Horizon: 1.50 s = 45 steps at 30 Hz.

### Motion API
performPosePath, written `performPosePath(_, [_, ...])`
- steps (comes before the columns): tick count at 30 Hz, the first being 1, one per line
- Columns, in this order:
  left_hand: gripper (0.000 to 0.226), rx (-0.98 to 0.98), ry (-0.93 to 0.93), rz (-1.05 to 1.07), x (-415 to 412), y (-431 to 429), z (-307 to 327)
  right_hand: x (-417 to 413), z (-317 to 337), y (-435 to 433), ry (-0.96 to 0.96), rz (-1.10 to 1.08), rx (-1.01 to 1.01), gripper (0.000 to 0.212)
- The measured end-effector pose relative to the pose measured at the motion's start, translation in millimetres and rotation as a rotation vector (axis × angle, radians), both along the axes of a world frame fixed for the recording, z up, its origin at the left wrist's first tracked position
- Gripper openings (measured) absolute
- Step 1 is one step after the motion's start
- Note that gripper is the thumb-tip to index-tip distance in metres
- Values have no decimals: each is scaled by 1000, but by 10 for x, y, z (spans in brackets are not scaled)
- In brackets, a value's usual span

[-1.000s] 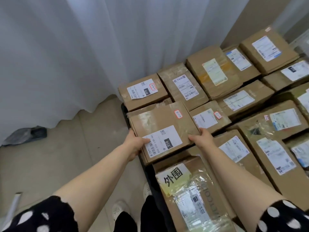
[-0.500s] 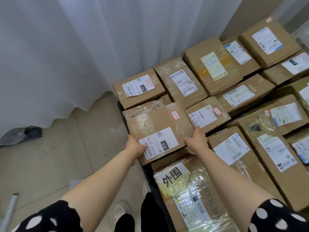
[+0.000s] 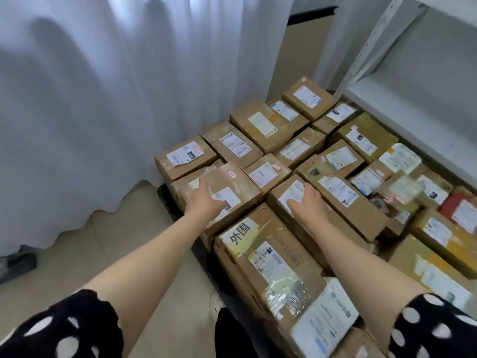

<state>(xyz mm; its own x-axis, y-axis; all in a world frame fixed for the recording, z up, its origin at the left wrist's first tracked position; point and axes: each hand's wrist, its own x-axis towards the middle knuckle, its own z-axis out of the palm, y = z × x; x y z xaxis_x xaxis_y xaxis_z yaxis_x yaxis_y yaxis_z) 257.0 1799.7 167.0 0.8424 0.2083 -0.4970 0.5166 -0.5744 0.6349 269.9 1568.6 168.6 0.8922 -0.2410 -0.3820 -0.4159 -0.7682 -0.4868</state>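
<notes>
Cardboard parcels packed edge to edge on the floor (image 3: 77,267), from the white curtain (image 3: 103,99) at ten o'clock across to the pale shelf (image 3: 413,104) at two o'clock. Seems to be a matter of sorting or squaring up the stack, and looks to be caught between two parcels. Left hand (image 3: 206,200) laid flat on the taped box (image 3: 245,187) at eleven o'clock, fingers (image 3: 202,187) straight and together, pressing or merely resting, gripping nothing. Sits level in its slot among the neighbours, so probably placed and done with. Right hand (image 3: 307,202) down on the next box (image 3: 343,220) at one o'clock, just beside the first, palm over its white label (image 3: 290,193), fingers loosely spread and not curled under any edge. Not yet lifted, not yet clasped at the sides. Left to do, by the look of it: getting a hold on that second box and shifting or checking it, then the many labelled parcels beyond toward three o'clock. Big box (image 3: 296,239) with the yellow tag (image 3: 240,232) at six o'clock untouched.
</notes>
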Motion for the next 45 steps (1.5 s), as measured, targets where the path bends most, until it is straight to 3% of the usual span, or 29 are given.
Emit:
performPosePath(11, [83, 161, -176, -462, -933, -840, 807, -1577, 858, -855, -52, -164, -208, 76])
performPosePath(22, [78, 324, -278, -802, -1499, -2290, 1224, -2743, 1230, -1921, -81, -335, -257, 64])
performPosePath(26, [79, 340, -344, -895, -1807, -3173, 1394, -3287, 1352, -2662, -111, -434, -235, 59])
performPosePath(33, [79, 371, -503, -1070, -2777, -5226, 1658, -4519, 1500, -4416, -142, -530, -252, 70])
performPosePath(39, [82, 274, -545, -1262, -3867, -7253, 1897, -5686, 1767, -6028, -136, -576, -373, 76])
performPosePath(45, [75, 307, -691, -1453, -4651, -8855, 2270, -6449, 2107, -7472, -178, -701, -491, 76])
